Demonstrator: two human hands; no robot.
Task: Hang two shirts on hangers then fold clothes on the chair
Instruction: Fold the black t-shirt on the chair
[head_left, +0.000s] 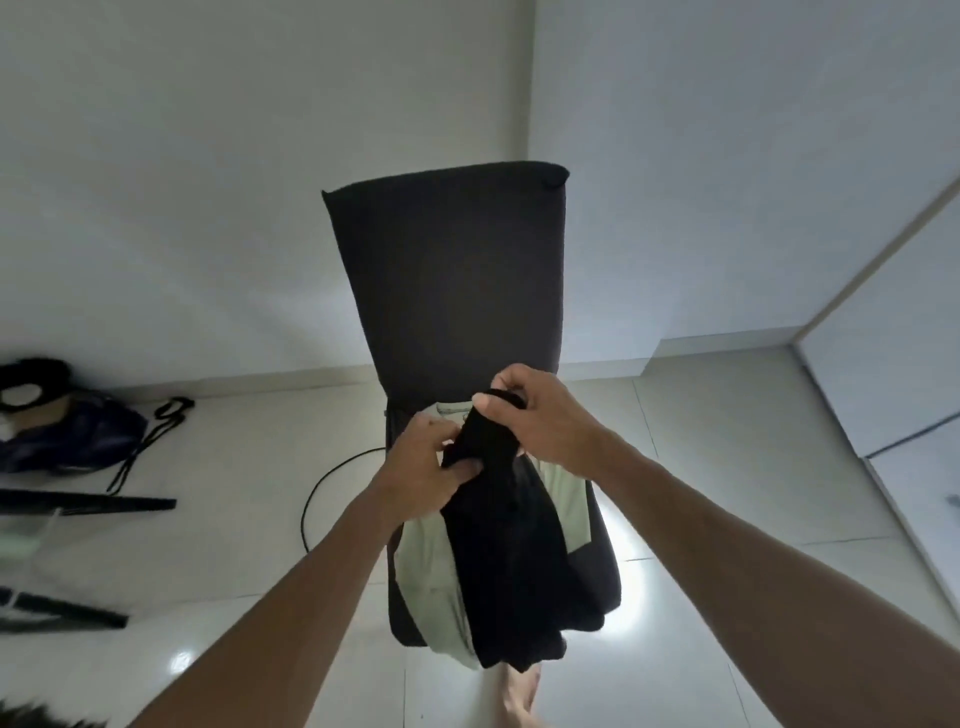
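Note:
A black garment (506, 551) hangs bunched in front of me, above the seat of a dark chair (447, 270). My left hand (423, 457) pinches its upper left part between thumb and fingers. My right hand (540, 413) grips the top of the same cloth, fingers curled over it. Beneath it, a pale green garment (426, 577) lies spread on the chair seat and droops over the front edge. No hanger is in sight.
The chair stands on a glossy tiled floor (701, 467) near a white wall corner. A black cable (324, 483) loops on the floor to the chair's left. A dark blue bag (72, 436) with straps and dark bars (88, 503) lie at far left. My bare foot (519, 696) shows below.

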